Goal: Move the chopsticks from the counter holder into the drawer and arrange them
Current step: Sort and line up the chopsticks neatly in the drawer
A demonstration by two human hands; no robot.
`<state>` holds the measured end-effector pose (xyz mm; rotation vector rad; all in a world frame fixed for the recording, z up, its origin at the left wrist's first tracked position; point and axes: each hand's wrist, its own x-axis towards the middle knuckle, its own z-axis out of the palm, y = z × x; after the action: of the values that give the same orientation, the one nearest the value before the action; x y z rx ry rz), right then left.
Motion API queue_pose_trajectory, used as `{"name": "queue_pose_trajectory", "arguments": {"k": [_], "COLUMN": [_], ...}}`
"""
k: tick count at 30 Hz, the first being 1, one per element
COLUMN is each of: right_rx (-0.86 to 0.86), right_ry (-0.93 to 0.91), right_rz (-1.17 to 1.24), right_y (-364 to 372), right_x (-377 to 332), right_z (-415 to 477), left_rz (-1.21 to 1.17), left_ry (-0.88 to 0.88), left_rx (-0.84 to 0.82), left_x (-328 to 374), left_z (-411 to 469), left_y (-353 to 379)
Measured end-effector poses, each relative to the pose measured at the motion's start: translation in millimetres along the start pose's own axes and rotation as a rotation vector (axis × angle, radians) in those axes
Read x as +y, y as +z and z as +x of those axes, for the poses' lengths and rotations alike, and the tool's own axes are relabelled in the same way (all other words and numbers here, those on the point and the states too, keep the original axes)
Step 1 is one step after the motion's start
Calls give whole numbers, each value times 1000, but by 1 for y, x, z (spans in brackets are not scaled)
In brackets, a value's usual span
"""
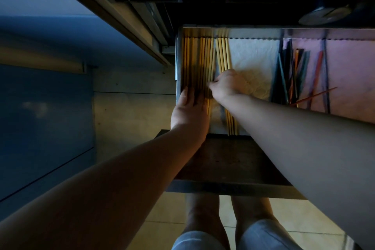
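Note:
The open drawer point(178, 57) holds several pale wooden chopsticks point(199, 55) lying side by side along its left wall. My left hand point(189, 111) lies flat on their near ends, fingers spread. My right hand point(225, 85) pinches one chopstick at the right edge of that row. A smaller group of wooden chopsticks point(223, 55) lies just to the right and runs under my right wrist to the drawer front. The counter holder is not in view.
A white liner point(253, 57) covers the drawer floor. Several dark and coloured chopsticks point(292, 75) lie in a loose heap at the right. The dark drawer front point(229, 160) juts toward me. A blue cabinet point(44, 107) stands at the left.

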<state>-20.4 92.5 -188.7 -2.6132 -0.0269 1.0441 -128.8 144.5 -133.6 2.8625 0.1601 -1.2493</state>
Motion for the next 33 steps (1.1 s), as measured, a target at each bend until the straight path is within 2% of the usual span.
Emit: {"name": "queue_pose_trajectory", "arguments": {"k": [8, 13, 18, 25, 30, 33], "right_rx": [18, -21, -10, 31, 44, 68], "right_ry": [58, -10, 52, -51, 23, 49], "right_rz": [98, 48, 130, 189, 290, 313], "right_y": [1, 6, 3, -36, -56, -61], "right_x": [0, 1, 3, 20, 43, 58], "right_z": [-4, -6, -5, -7, -9, -11], "left_rz": [29, 26, 23, -71, -83, -49], "left_ry": [3, -2, 14, -5, 133, 227], "left_rx": [-7, -13, -11, 69, 140, 116], "left_x": [1, 1, 1, 4, 18, 37], "left_z": [-1, -2, -3, 0, 21, 36], "left_y": [0, -3, -3, -5, -2, 1]}}
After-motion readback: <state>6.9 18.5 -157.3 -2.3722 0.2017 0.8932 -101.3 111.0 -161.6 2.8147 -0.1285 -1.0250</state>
